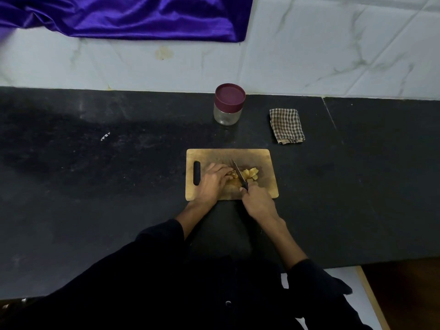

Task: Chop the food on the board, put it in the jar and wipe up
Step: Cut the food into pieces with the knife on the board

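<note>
From the head camera, a wooden cutting board (228, 156) lies on a black countertop (95, 186), its handle slot toward the left. On the board sits a small pile of yellow-brown food (250, 174), partly cut into chunks on the right side of the blade. The left hand (213, 182) rests on the board with its fingers curled over the uncut part of the food, holding it in place. The right hand (257, 201) grips the dark handle of a knife (239, 173), whose blade angles up and away across the food between the uncut piece and the chunks. Behind the board stands a glass jar (227, 115) with its maroon lid (230, 96) on, and to the jar's right, well apart, lies a folded checked cloth (287, 126). A purple satin fabric (123, 17) hangs against the marble wall at upper left.
</note>
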